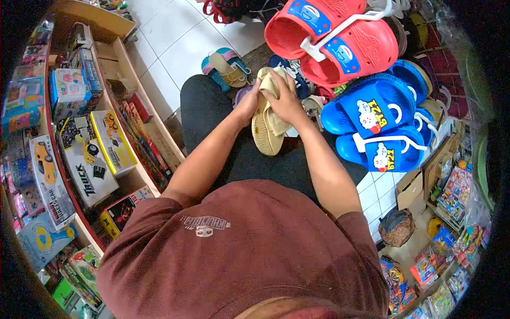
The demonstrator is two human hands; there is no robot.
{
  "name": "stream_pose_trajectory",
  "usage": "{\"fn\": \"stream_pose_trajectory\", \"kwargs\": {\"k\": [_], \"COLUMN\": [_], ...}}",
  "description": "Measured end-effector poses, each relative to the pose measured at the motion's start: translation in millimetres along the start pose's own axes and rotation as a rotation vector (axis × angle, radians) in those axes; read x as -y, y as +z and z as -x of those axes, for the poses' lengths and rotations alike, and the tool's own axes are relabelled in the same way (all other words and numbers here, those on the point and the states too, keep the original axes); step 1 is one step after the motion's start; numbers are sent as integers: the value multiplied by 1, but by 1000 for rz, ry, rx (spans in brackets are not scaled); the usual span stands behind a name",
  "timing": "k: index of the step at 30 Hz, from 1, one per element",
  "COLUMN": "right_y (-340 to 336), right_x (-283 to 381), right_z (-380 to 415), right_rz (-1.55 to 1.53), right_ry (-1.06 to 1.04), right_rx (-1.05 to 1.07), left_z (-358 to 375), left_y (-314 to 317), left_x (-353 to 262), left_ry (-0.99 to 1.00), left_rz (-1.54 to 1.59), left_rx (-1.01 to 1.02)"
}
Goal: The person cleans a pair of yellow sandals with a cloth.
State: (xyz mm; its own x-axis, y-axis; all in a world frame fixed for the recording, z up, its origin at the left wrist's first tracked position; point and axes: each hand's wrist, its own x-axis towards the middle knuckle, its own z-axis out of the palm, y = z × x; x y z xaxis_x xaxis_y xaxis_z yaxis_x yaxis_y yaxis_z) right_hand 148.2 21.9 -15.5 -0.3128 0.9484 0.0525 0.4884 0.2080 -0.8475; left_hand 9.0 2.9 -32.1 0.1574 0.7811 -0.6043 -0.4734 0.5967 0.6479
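Note:
A beige sandal is held above my lap with its patterned sole partly turned to the camera. My left hand is closed round its left edge. On the other side, my right hand has its fingers wrapped over a cream cloth, pressed against the sandal's upper end. The cloth hangs down along the sandal's right side. My fingers hide part of the sandal's upper end.
Red clogs and blue slippers hang at the right on white hangers. Beyond my hands, teal-edged sandals lie near the tiled floor. Wooden shelving with boxed toys stands left; packaged goods fill the right.

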Motion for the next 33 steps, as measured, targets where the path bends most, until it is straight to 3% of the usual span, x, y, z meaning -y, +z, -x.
{"fn": "stream_pose_trajectory", "kwargs": {"k": [1, 2, 3, 5, 7, 9, 13, 17, 19, 21, 23, 24, 25, 26, 27, 31, 32, 33], "right_y": [-3, 0, 6, -1, 8, 25, 6, 0, -2, 13, 9, 5, 3, 2, -1, 10, 9, 5], "right_x": [-1, -4, -6, 25, 21, -12, -4, 13, 23, 8, -2, -1, 1, 1, 2, -7, -1, 15], "right_z": [-2, -4, -7, -4, -7, -12, -22, -10, -9, -8, -18, -20, -24, -30, -30, -14, -13, -13], "right_rz": [5, -46, -95, 7, 70, 50, 70, 15, 135, 52, -23, -63, -104, -283, -205, 96, 61, 26], "right_ry": [-53, -115, -178, -207, -169, -134, -52, -124, -141, -109, -55, -8, 40, -41, -89, -307, -278, -246], "right_rx": [63, 169, 275, 273, 197, -99, -394, 99, 219, 71, 7, -85, -172, -255, -181, 117, 186, 257], "left_z": [-2, -1, -5, -29, -22, -35, 9, -27, -21, -26, 7, 7, -10, -15, -15, -11, -8, -13], "left_y": [-1, 0, -6, -45, -36, -39, 14, -27, -26, -30, 4, 5, -9, -11, -11, -10, -11, -24], "left_x": [-5, -8, -6, 8, 2, 15, -15, 8, -3, -2, -28, -29, -6, -1, 2, -19, -21, -16], "left_ry": [-24, 30, 105, 101, 100, 95, -28, 154, 112, 94, 67, -9, 81, 69, 50, 53, 100, 125], "left_rz": [-3, -167, -17, 241, 69, -233, -98, -1, 186, 265, -142, -229, -281, -271, -266, -105, 135, 117], "left_rx": [-5, -146, -178, -22, -123, -122, 26, -96, -218, -189, -234, -189, -73, -33, 5, -334, -310, -276]}}
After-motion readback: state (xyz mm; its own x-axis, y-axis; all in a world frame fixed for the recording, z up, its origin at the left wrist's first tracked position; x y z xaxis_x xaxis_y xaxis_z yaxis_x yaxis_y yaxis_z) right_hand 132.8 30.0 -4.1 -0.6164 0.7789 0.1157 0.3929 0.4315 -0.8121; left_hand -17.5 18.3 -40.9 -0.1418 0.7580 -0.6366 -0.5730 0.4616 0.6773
